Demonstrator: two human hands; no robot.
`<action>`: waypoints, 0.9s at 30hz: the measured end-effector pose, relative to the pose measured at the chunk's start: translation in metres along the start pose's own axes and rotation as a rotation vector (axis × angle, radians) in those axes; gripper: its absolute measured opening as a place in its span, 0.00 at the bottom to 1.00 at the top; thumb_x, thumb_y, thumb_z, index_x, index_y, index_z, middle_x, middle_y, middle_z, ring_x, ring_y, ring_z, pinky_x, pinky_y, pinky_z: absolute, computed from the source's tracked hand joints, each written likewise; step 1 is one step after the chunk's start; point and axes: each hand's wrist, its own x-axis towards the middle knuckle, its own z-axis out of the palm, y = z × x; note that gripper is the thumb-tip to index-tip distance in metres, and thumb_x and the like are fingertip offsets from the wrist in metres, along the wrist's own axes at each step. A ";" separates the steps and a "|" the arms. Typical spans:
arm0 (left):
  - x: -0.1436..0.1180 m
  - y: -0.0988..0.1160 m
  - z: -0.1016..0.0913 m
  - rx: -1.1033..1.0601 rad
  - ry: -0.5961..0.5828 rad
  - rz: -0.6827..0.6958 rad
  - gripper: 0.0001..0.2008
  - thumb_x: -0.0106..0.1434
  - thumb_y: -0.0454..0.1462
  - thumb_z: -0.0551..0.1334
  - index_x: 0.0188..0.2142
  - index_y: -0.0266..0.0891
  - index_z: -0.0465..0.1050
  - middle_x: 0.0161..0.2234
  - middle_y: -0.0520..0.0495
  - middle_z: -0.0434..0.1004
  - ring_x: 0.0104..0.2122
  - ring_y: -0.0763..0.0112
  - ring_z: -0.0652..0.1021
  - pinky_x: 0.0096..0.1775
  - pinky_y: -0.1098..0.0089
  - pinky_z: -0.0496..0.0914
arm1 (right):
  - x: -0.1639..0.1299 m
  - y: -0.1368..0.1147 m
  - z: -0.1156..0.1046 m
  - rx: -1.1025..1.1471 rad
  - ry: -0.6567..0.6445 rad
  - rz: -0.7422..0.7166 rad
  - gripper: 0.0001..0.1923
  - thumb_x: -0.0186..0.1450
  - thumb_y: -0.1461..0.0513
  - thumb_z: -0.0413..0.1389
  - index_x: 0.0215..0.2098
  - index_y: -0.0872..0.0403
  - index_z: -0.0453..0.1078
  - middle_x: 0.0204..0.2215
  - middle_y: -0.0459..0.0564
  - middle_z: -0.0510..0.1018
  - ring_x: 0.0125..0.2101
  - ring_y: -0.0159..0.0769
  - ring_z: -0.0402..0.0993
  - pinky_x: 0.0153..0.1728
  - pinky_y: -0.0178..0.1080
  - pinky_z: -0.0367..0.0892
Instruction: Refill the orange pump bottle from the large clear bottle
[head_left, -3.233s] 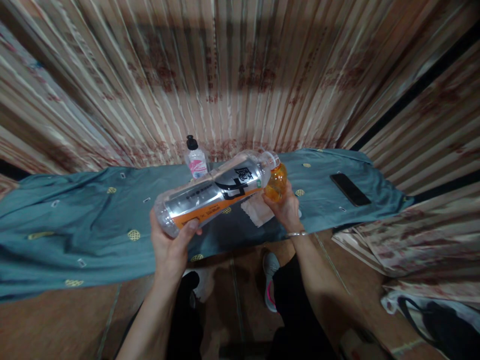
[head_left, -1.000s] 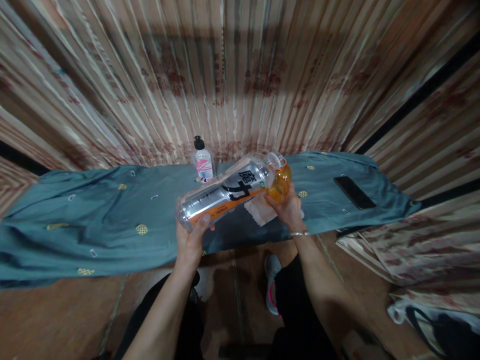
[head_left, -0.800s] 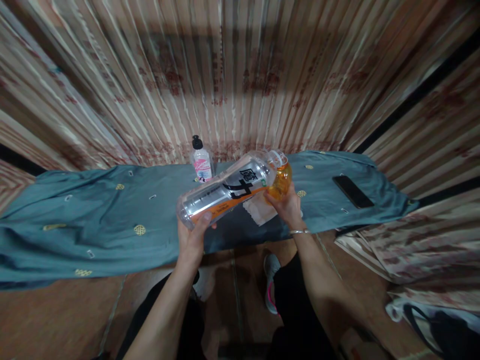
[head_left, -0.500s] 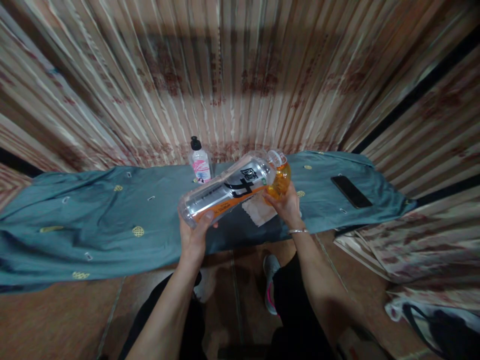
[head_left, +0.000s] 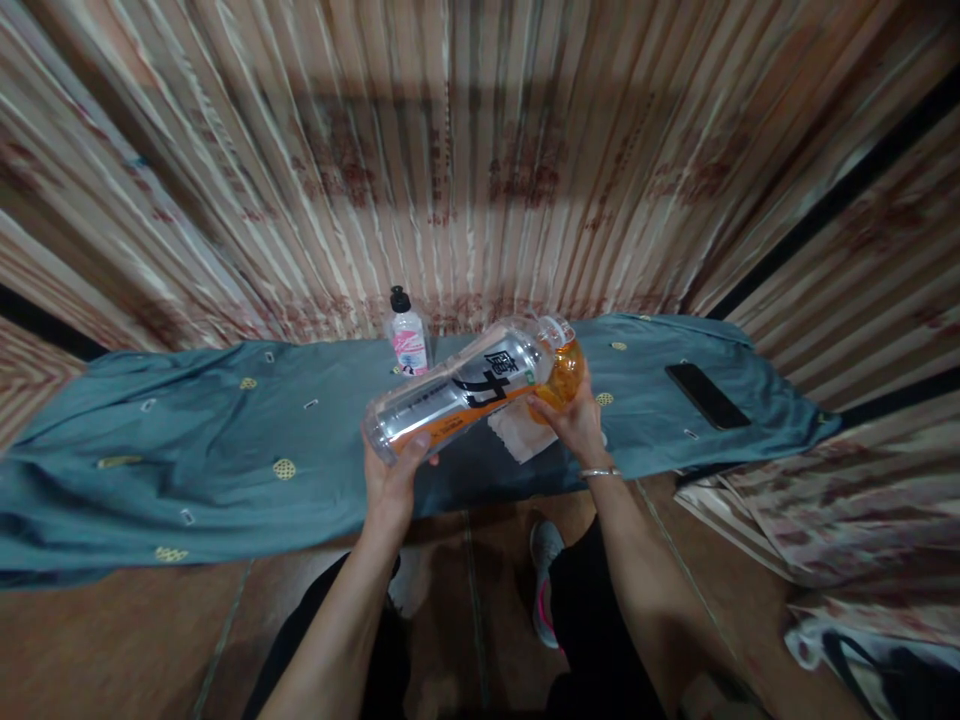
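Observation:
A big clear plastic bottle (head_left: 457, 395) with a silver and orange label bearing black characters lies tilted in the air, its base low at the left. My left hand (head_left: 394, 480) is closed round the base end. At its upper right end, the bottle meets a smaller orange see-through bottle (head_left: 566, 375) with a pale top. My right hand (head_left: 576, 428) is wrapped round this orange bottle. Whether the two mouths touch I cannot tell. Below them a whitish paper tissue (head_left: 521, 435) lies on the cloth, partly hidden by the right hand.
A pump bottle (head_left: 409, 345) with a pink label and black top stands at the back of the green cloth-covered bench (head_left: 322, 440). A black phone (head_left: 706, 395) lies to the right. Pleated curtains (head_left: 480, 160) hang behind. A bag (head_left: 877, 660) sits on the floor at lower right.
The whole view has shifted slightly, so everything appears a little lower and further right. Both hands keep their grips, and the two bottles stay together at nearly the same tilt.

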 end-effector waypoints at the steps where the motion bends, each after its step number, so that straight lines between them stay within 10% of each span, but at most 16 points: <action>1: 0.000 0.000 0.000 0.001 0.000 -0.004 0.37 0.46 0.49 0.82 0.51 0.44 0.71 0.46 0.46 0.81 0.37 0.64 0.81 0.23 0.74 0.71 | 0.000 -0.001 0.000 0.013 0.002 0.009 0.60 0.59 0.35 0.68 0.76 0.57 0.55 0.64 0.69 0.79 0.61 0.61 0.81 0.59 0.60 0.77; 27: -0.011 0.002 -0.007 -0.114 0.024 -0.171 0.52 0.46 0.43 0.82 0.68 0.51 0.65 0.53 0.46 0.80 0.41 0.63 0.81 0.29 0.72 0.73 | -0.006 -0.010 0.002 0.167 0.023 0.082 0.42 0.58 0.41 0.68 0.62 0.53 0.71 0.50 0.63 0.87 0.49 0.60 0.86 0.52 0.62 0.80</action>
